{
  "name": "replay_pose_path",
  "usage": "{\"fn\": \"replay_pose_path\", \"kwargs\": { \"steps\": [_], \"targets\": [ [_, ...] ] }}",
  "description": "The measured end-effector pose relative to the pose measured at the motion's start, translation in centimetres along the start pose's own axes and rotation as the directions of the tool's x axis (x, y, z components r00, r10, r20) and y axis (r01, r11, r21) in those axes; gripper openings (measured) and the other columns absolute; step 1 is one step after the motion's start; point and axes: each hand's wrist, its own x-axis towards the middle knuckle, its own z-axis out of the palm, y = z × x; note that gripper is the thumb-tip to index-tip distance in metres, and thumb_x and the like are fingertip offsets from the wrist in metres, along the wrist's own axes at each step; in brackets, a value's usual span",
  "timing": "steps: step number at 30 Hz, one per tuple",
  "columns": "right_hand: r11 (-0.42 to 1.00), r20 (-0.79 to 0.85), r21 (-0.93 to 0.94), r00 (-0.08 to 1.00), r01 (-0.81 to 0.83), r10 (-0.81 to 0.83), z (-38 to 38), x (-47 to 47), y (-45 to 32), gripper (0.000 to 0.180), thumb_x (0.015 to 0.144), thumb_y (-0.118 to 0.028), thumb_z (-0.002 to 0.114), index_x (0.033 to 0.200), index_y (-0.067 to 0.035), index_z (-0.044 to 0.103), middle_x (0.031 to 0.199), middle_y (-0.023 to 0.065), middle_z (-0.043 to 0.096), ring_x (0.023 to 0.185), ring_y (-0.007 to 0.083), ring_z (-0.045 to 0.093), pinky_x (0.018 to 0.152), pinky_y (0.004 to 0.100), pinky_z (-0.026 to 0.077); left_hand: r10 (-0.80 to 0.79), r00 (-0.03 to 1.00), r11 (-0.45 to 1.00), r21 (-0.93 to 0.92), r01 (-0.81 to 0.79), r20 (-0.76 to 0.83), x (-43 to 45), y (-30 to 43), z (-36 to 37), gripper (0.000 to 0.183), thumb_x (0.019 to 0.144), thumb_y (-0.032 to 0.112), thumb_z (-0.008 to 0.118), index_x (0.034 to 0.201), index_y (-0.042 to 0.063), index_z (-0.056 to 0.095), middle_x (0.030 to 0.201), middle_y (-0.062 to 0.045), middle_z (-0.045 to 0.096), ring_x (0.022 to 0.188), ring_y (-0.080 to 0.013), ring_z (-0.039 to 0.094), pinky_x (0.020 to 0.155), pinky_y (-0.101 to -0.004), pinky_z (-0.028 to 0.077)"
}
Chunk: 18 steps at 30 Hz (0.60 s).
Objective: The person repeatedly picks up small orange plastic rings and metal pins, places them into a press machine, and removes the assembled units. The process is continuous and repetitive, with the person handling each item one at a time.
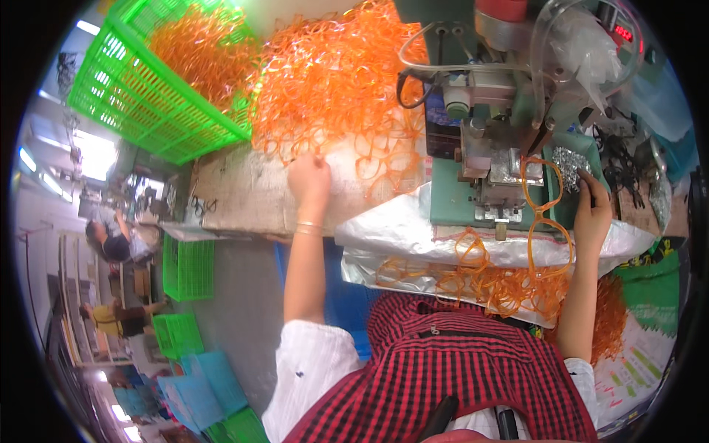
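Observation:
My left hand (309,178) is at the near edge of a large pile of orange translucent plastic eyeglass frames (338,83). Its fingers are curled, and whether they grip a frame is not clear. With its fingertips, my right hand (594,207) reaches into a green tray (565,207) beside small silvery metal pieces (570,166). Between the hands stands a green bench machine (448,194) with a metal fixture (501,185). One orange eyeglass frame (540,213) hangs at the right of this fixture, one rim above the other, with neither hand on it.
A green plastic crate (160,94) tilts at the left, holding more frames. Loose frames (498,288) lie on silvery sheeting (388,221) by my lap. Clear tubing (471,67) crosses the machine. Dark tools (620,166) lie at the right. Two people (116,243) are in the background.

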Motion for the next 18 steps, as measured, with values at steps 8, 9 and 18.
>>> {"fn": "replay_pose_path", "kwargs": {
  "steps": [8,9,18],
  "targets": [
    [0.978,0.043,0.158,0.991,-0.134,0.129,-0.2,1.4,1.2,0.019,0.093,-0.012,0.067,0.109,-0.003,0.073,0.106,0.0078,0.073,0.100,0.0137,0.065,0.090,0.0264,0.048,0.048,0.994,0.934,-0.348,-0.079,-0.098,11.1,-7.9,6.5,0.023,0.093,0.017,0.057,0.109,0.001,0.064,0.097,-0.023,0.070,0.093,-0.0416,0.066,0.079,-0.0484,0.052],
    [0.982,0.034,0.134,0.991,-0.132,0.129,-0.8,1.3,1.4,0.019,0.093,-0.012,0.067,0.108,-0.003,0.073,0.106,0.0077,0.073,0.099,0.0136,0.065,0.089,0.0263,0.048,0.029,0.996,0.945,-0.322,-0.054,-0.082,9.9,-7.1,7.9,0.025,0.093,0.017,0.057,0.111,0.001,0.063,0.099,-0.023,0.070,0.094,-0.0419,0.066,0.080,-0.0480,0.052],
    [0.945,-0.099,-0.175,0.959,-0.278,0.264,-8.4,-5.2,1.9,0.015,0.085,-0.003,0.071,0.100,0.000,0.072,0.097,0.0040,0.072,0.090,0.0129,0.064,0.084,0.0278,0.050,-0.064,0.992,0.902,-0.432,0.010,-0.111,-1.8,1.7,-1.0,0.036,0.097,0.022,0.058,0.120,-0.005,0.060,0.106,-0.022,0.066,0.100,-0.0335,0.063,0.088,-0.0414,0.049]
  ]
}}
